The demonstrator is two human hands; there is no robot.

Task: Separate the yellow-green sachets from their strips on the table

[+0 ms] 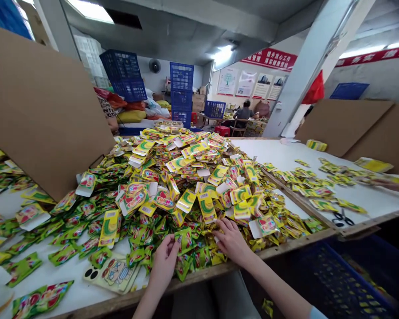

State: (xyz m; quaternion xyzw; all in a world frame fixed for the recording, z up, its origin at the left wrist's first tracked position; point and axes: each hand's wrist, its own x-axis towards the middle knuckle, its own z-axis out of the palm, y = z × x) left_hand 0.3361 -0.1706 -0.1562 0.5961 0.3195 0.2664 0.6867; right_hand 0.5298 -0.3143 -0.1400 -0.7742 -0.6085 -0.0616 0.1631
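My left hand [165, 256] is closed, pinching a green candy packet [185, 240] between thumb and fingers at the front of the heap. To its right, my right hand [232, 240] rests on the heap with bent fingers somewhat apart, touching small yellow packets [218, 257]. What lies under its fingertips is partly hidden. Just behind both hands, yellow-and-green card boxes [206, 207] lie jumbled on top of the packets. A phone in a cartoon case [115, 274] lies left of my left hand, a green packet on its upper edge.
A tall cardboard sheet [43, 110] stands on the left. Scissors [342, 219] lie on the white table [269, 150] to the right, beyond a wooden strip. A blue crate [339, 274] sits below the right edge. Another person's hand [394, 184] shows at far right; someone sits in the background.
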